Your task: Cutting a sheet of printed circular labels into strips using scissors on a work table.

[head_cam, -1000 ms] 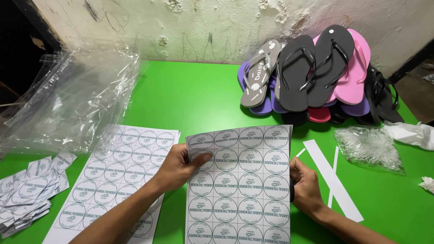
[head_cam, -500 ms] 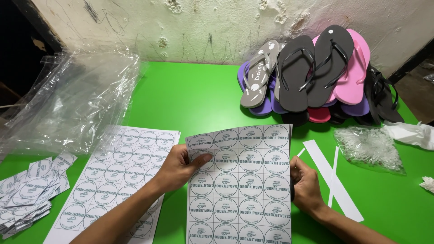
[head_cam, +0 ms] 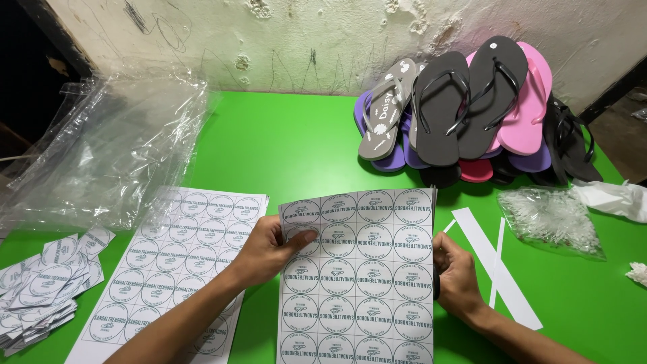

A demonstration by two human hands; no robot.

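We hold the sheet of round labels (head_cam: 357,276) above the green tabletop (head_cam: 296,148), left hand (head_cam: 273,246) pinching its left edge, right hand (head_cam: 455,276) gripping its right edge, keeping it flat. Left of it lies a second label sheet (head_cam: 175,256); beyond it, piled flip-flops (head_cam: 465,114).

A bright green table (head_cam: 290,141) fills most of the view and stands against a whitewashed wall (head_cam: 303,34), stained, chipped and scribbled with thin dark lines. At the far left a dark opening (head_cam: 27,81), perhaps a doorway, shows nothing inside. Bare floor (head_cam: 623,128) appears at the right edge. The lighting is even and soft.
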